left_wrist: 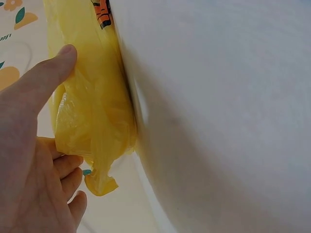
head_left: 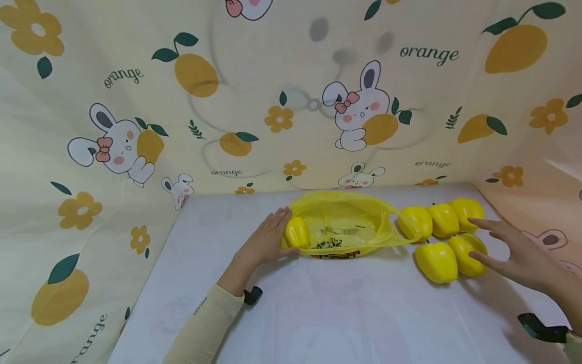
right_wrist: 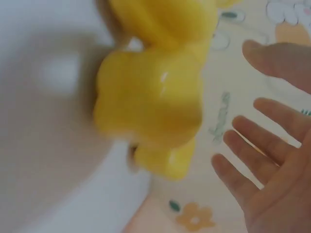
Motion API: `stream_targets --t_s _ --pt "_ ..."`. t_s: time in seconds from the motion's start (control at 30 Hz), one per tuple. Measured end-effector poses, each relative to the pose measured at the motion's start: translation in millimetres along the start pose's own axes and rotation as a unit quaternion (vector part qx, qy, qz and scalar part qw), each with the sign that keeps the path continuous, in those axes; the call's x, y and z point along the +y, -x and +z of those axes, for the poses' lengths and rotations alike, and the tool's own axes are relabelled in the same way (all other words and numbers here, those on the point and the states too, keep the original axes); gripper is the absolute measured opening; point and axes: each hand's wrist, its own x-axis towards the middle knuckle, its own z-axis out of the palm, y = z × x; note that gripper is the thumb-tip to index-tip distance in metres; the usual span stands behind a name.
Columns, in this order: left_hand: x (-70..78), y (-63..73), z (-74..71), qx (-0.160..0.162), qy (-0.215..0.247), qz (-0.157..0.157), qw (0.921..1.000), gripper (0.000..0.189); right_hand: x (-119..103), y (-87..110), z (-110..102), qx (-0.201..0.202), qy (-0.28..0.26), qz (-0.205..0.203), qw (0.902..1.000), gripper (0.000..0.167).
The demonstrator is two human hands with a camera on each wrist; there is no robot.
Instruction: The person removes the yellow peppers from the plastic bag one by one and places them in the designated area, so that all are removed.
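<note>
A yellow plastic bag (head_left: 345, 247) lies on its side at the back middle, its mouth wide and facing forward. One yellow bell pepper (head_left: 297, 233) sits inside at its left end. My left hand (head_left: 268, 237) rests against that end, fingers straight along the side and thumb at the front lower edge. In the left wrist view the thumb touches the bag (left_wrist: 92, 97). To the bag's right stand several yellow bell peppers (head_left: 436, 262) in two rows. My right hand (head_left: 523, 253) hovers at their right side, fingers spread, holding nothing. Bell peppers (right_wrist: 150, 97) look blurred in the right wrist view.
A white table (head_left: 318, 313) spreads beneath everything. Printed cloth (head_left: 291, 76) with rabbits and oranges hangs behind and along both sides. The bag's right handle loop (head_left: 400, 232) stretches against the nearest bell pepper of the back row.
</note>
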Motion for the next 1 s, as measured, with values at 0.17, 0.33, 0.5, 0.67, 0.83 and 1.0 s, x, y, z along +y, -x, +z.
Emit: stream_targets --t_s 0.17,0.33,0.5,0.67,0.83,1.0 --pt "-0.5 0.4 -0.9 -0.002 -0.008 -0.004 1.0000 0.116 -24 -9.7 0 0.012 -0.022 -0.018 0.9995 0.077" --pt "-0.3 1.4 -1.6 -0.004 -0.009 -0.005 0.9999 0.117 -46 -18.8 5 0.011 -0.064 -0.042 0.9970 0.074" --pt "-1.2 2.8 -2.3 -0.004 -0.012 -0.011 0.9999 0.118 -71 -30.7 13 0.006 -0.072 -0.056 0.9958 0.073" --pt "-3.5 3.2 -2.4 -0.002 -0.022 -0.009 0.9997 0.119 -92 -41.4 23 0.017 -0.072 -0.099 0.9923 0.072" --pt "-3.8 7.4 -4.9 -0.003 -0.019 -0.006 0.9998 0.117 -111 -52.4 34 0.041 -0.071 -0.152 0.9849 0.069" --pt "-5.9 10.7 -5.0 -0.003 -0.013 -0.007 0.9999 0.116 -132 -63.0 44 0.024 -0.078 -0.155 0.9845 0.065"
